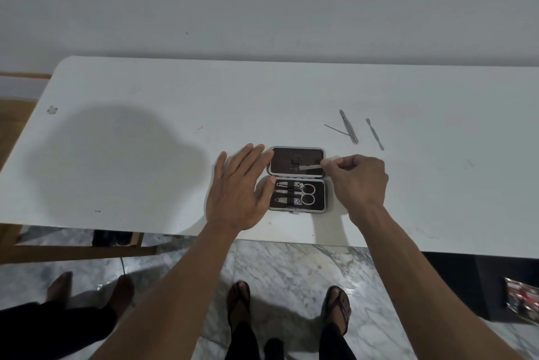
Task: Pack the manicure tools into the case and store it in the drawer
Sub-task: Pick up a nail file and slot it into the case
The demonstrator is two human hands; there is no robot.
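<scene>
A small manicure case lies open on the white table, its dark lid half on the far side. In the near half sit two nail clippers and scissors under straps. My right hand pinches a thin metal tool and holds it over the lid half. My left hand lies flat with straight fingers against the case's left edge. Tweezers, a thin pick and a cuticle pusher lie loose on the table beyond the case, to the right.
The table's near edge runs just below the case, with marble floor and my sandalled feet beneath. Another person's feet stand at the lower left. A wall backs the table. A dark cabinet sits under the table's right side.
</scene>
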